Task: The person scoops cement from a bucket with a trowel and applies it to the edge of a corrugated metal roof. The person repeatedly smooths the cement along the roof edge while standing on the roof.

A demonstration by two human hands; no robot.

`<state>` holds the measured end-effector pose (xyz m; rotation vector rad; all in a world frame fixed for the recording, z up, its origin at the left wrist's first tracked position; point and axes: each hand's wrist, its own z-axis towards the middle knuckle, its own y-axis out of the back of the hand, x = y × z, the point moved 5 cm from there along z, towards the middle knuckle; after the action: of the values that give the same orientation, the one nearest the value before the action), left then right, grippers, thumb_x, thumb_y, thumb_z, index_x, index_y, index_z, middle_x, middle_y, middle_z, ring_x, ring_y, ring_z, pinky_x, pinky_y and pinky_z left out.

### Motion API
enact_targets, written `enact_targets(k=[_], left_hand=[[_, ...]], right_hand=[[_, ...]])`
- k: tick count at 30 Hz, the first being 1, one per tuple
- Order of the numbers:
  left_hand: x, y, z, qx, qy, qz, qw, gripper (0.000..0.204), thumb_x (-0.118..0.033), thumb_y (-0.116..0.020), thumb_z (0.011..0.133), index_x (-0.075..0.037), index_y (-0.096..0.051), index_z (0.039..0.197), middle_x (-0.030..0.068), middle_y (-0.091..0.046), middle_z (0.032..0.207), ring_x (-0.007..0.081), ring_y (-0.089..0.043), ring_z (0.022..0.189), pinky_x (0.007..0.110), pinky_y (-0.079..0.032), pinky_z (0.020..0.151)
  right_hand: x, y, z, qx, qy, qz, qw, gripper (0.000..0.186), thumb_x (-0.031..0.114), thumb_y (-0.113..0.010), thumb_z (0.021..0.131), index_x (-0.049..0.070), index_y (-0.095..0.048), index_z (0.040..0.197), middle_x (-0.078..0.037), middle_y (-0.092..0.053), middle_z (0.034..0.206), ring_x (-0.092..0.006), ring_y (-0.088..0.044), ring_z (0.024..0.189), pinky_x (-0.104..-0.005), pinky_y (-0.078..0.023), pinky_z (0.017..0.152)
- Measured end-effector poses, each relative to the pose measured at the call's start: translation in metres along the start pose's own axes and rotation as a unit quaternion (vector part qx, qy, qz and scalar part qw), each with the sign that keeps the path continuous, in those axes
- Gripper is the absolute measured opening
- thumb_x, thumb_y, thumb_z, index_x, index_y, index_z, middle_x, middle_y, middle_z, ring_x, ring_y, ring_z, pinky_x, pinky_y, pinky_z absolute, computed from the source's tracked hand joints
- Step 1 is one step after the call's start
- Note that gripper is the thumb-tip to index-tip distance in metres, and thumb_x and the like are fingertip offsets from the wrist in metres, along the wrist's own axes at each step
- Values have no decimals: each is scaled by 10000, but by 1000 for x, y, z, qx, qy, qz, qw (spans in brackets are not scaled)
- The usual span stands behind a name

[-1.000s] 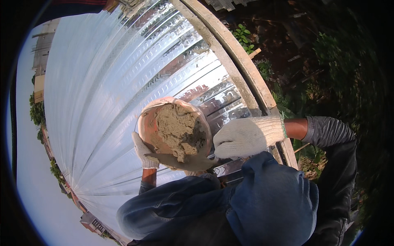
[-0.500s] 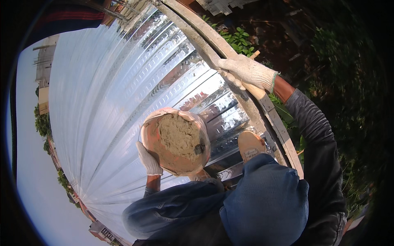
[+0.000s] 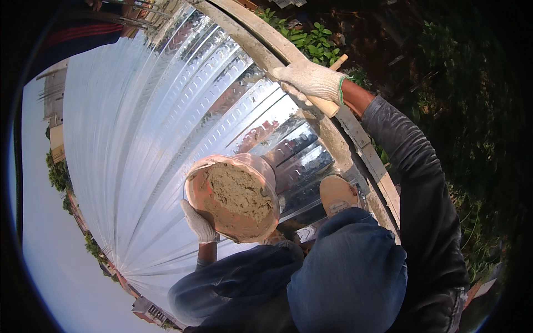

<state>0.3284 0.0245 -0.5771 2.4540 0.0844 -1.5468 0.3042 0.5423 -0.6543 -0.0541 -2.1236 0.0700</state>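
Note:
A pinkish bucket (image 3: 205, 188) of grey-brown wet mortar (image 3: 237, 186) is tilted toward me over the shiny ribbed metal sheeting (image 3: 127, 139). My gloved left hand (image 3: 197, 223) grips its left side. Higher up on the right, my gloved right hand (image 3: 308, 80) is at the concrete-and-timber edge (image 3: 388, 194), its fingers curled. A pale wooden piece (image 3: 325, 106) lies beneath that palm; what the fingers grip is hidden. My shoe (image 3: 337, 197) stands on the sheeting beside the bucket.
Another person's dark, red-striped clothing (image 3: 72, 36) and hand (image 3: 94, 5) show at the top left, near metal rods. Beyond the right edge are leafy plants (image 3: 311, 41) and shadowed ground. Distant buildings (image 3: 147, 308) line the sky at the left.
My right hand has moved up from the bucket to the edge, and the trowel blade no longer shows over the bucket. The bucket has shifted slightly in my left hand.

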Motion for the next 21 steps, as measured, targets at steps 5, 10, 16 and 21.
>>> enact_targets(k=[5,10,16,21], left_hand=[[-8,-19,-10,27,14,-9,1000,759,-613,-483,1169,35,-547,1558,133,-641,1485,252,-629,1300,415,-513,1115],[1,-6,0,19,9,5,1000,748,-600,-473,1177,40,-544,1557,132,-635,1495,253,-614,1315,416,-496,1138],[1,2,2,5,14,-15,1000,757,-596,-480,1177,65,-549,1540,138,-628,1497,249,-598,1328,416,-471,1161],[6,14,6,-24,-4,41,999,756,-592,-466,1183,65,-544,1549,136,-621,1500,250,-590,1327,418,-458,1172]], right_hand=[[23,35,18,-26,32,-32,999,473,534,-601,1122,85,-681,997,49,-557,680,-55,-508,522,-270,-471,451],[28,37,45,-3,7,-82,997,487,499,-627,1116,73,-666,884,26,-552,645,-76,-516,488,-278,-472,431],[35,30,6,-11,61,-104,993,550,553,-646,1104,69,-659,844,28,-520,595,-72,-514,488,-277,-448,427],[39,50,21,-32,63,-67,995,584,579,-618,1112,78,-689,820,14,-544,600,-84,-505,468,-284,-443,428]])
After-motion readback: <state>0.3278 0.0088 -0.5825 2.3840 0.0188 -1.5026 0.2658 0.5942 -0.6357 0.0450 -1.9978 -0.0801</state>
